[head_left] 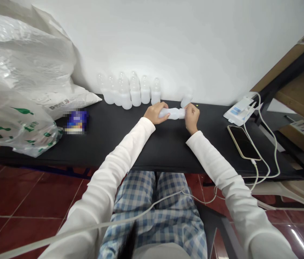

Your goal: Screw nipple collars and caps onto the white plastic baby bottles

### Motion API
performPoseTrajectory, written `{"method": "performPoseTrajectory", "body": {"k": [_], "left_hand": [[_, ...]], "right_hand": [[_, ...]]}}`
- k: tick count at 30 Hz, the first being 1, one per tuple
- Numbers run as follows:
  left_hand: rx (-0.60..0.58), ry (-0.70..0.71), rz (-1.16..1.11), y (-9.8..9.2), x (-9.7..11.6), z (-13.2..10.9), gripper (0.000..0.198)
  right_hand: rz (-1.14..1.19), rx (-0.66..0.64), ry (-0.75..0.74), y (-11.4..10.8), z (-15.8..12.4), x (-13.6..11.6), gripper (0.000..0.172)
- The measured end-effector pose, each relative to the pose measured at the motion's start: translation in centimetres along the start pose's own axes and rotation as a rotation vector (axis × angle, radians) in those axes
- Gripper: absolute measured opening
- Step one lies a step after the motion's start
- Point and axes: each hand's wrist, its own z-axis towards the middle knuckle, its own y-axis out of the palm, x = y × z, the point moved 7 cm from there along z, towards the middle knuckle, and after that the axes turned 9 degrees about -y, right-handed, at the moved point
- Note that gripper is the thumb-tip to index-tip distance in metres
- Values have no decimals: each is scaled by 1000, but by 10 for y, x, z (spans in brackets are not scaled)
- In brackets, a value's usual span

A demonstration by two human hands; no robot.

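Observation:
A small translucent white plastic bottle lies sideways just above the black table. My left hand is wrapped round its body. My right hand is closed on its other end, the cap end. Behind my hands, several similar white bottles stand in a row against the white wall. One more bottle lies tipped near the wall, just behind my right hand.
Large plastic bags fill the table's left end, with a blue packet beside them. A phone on a white cable and a white power strip lie at the right. A wooden shelf stands far right.

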Motion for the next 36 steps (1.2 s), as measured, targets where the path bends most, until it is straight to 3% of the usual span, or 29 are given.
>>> {"method": "performPoseTrajectory", "body": {"k": [4, 8, 11, 14, 18, 24, 28, 32, 36], "left_hand": [[73, -248, -294, -9, -20, 2, 66], [138, -544, -591, -8, -56, 2, 67], [136, -737, -706, -6, -77, -2, 61], [138, -854, -784, -8, -86, -5, 58], [115, -849, -818, -9, -86, -5, 61], [78, -880, -860, 1, -94, -8, 63], [116, -839, -831, -2, -94, -8, 64], [161, -825, -815, -8, -90, -8, 62], [152, -828, -797, -9, -87, -8, 58]], "right_hand": [[-42, -129, -151, 7, -5, -15, 45], [-145, -397, -304, 21, -8, -24, 44], [-176, -551, -401, 31, -8, -28, 46], [-211, -639, -532, 39, -12, -36, 37], [-333, -665, -595, 46, -17, -39, 32], [-437, -654, -625, 49, -24, -37, 46], [-424, -621, -632, 47, -24, -35, 37], [-406, -538, -543, 38, -17, -31, 62], [-390, -542, -398, 35, -11, -19, 53]]}}
